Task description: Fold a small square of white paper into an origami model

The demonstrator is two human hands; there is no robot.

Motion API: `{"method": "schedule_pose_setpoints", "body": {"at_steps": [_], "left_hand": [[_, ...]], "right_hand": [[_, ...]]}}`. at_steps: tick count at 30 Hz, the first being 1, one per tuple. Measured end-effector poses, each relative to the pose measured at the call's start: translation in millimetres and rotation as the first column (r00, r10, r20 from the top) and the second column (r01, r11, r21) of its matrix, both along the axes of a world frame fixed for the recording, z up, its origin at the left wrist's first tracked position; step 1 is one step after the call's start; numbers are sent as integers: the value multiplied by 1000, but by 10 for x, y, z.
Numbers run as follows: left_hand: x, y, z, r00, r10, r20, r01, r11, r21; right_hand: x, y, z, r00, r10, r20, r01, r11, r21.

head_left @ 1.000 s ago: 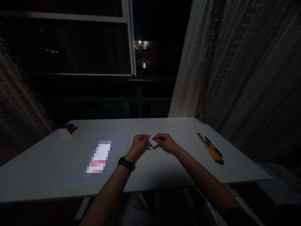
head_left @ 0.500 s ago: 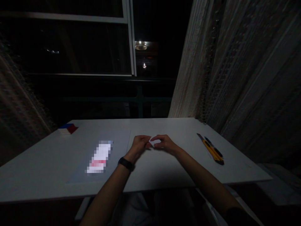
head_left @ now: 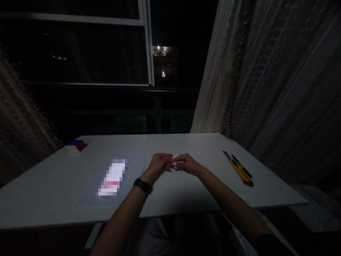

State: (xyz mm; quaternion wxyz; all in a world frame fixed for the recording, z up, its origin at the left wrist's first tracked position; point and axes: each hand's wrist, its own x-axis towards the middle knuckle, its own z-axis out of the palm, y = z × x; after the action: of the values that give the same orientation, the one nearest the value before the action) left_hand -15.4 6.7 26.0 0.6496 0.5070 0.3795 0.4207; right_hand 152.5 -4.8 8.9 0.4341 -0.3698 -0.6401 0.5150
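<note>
A small piece of white folded paper (head_left: 176,156) is held between my two hands, above the middle of the white table (head_left: 197,195). My left hand (head_left: 160,161), with a dark band on its wrist, pinches the paper from the left. From the right, the fingers of my right hand (head_left: 188,163) close on it too. The fingertips of both hands nearly meet and cover part of the paper, so its full shape is hidden.
On the left lie a large white sheet (head_left: 137,167) and, on it, a bright phone-like screen (head_left: 112,177), blurred out. A colour cube (head_left: 76,146) stands at the far left. To the right rest a yellow utility knife (head_left: 238,170) and a dark pen (head_left: 242,167). Curtains (head_left: 213,89) hang behind.
My right fingers have moved in toward the left ones and closed on the paper. More of the paper now shows above the fingers. The things on the table stay put.
</note>
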Motion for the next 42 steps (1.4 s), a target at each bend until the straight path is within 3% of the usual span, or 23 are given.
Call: {"method": "schedule_pose_setpoints", "body": {"at_steps": [6, 31, 42], "left_hand": [[9, -2, -10, 998, 35, -42, -33, 998, 57], [53, 1, -27, 999, 15, -53, -8, 991, 133], [52, -4, -8, 995, 23, -93, -8, 988, 156]], "right_hand": [[29, 45, -44, 998, 25, 60, -32, 993, 116], [39, 54, -9, 999, 20, -28, -17, 993, 115], [32, 80, -12, 992, -121, 19, 116, 975, 189]]}}
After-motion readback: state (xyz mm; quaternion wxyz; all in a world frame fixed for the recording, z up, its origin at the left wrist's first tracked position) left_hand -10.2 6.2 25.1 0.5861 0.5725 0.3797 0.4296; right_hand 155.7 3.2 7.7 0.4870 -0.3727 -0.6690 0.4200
